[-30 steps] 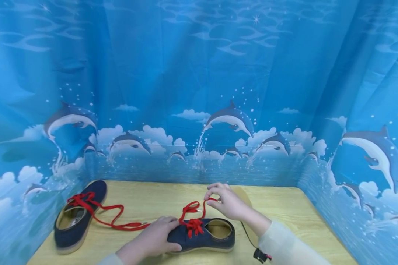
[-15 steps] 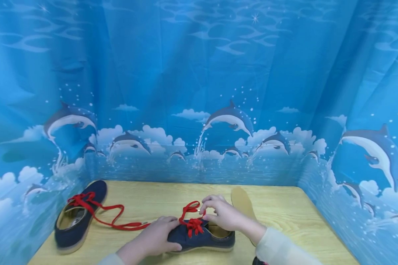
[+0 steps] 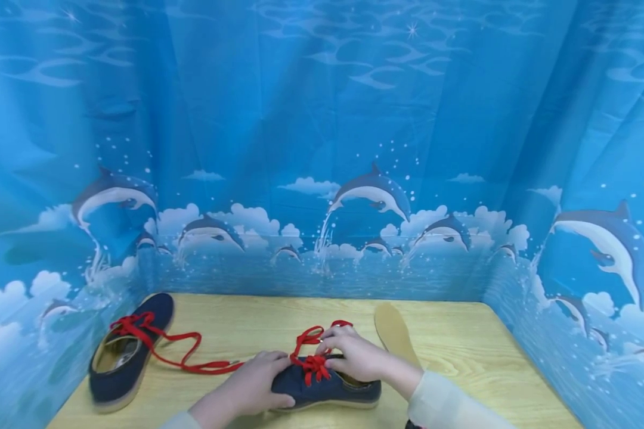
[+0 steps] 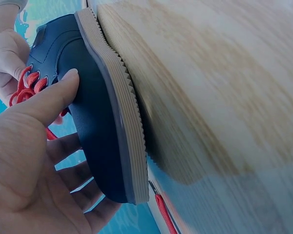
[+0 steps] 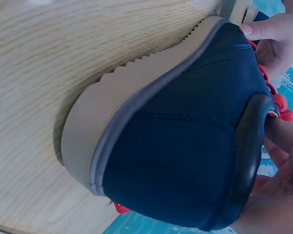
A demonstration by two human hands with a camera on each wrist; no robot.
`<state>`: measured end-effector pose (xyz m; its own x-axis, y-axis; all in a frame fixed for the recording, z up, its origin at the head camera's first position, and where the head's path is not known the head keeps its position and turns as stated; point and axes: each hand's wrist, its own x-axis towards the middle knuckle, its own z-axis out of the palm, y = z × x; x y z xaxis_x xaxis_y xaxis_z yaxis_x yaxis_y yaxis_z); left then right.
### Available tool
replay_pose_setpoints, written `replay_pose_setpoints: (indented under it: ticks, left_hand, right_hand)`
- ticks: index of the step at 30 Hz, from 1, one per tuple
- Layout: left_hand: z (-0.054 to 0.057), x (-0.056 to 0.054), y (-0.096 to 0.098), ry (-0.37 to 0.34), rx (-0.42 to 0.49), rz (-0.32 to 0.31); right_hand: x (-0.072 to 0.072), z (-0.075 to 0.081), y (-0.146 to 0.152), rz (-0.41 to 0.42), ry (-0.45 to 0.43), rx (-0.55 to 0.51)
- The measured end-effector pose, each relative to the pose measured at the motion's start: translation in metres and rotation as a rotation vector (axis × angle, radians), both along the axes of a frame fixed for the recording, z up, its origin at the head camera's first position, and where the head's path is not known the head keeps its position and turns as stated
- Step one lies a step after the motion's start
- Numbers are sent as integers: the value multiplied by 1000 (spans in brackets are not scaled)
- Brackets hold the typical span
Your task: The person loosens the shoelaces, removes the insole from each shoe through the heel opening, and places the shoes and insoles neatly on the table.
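A navy shoe [image 3: 322, 390] with red laces lies at the table's front, its toe pointing left. My left hand [image 3: 252, 381] grips the toe, thumb on the near side and fingers round the far side, as the left wrist view shows. My right hand [image 3: 354, 354] holds the shoe at its opening, beside the knotted red shoelace [image 3: 315, 363]. In the right wrist view its thumb [image 5: 283, 131] dips into the collar and the fingers lie on the far side. What exactly the fingertips pinch is hidden. One loose lace end shows just behind this hand.
Another navy shoe [image 3: 119, 372] stands at the left, its long red lace [image 3: 193, 357] trailing over the table towards my left hand. A tan insole [image 3: 394, 328] lies behind my right wrist. Dolphin-printed blue curtain [image 3: 300, 149] surrounds the wooden table [image 3: 461, 357].
My right hand has let go of the raised lace end and come down left to the shoe's opening, uncovering the insole. The left hand and shoe stay in place.
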<state>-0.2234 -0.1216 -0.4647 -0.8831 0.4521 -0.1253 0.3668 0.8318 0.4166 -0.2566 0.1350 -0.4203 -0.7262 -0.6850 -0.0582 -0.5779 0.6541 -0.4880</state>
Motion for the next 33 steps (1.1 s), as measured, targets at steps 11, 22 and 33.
replay_pose_setpoints:
  ticks: [11,22,33]
  left_hand:
    - [-1,1,0,12,21,0]
    - [2,4,-1,55,38,-25]
    - [3,3,1,14,18,-12]
  right_hand:
    - [0,5,-2,-20,-8,-10]
    - [-5,3,3,-69,-9,-137]
    - [-15,0,4,-165,-54,-299]
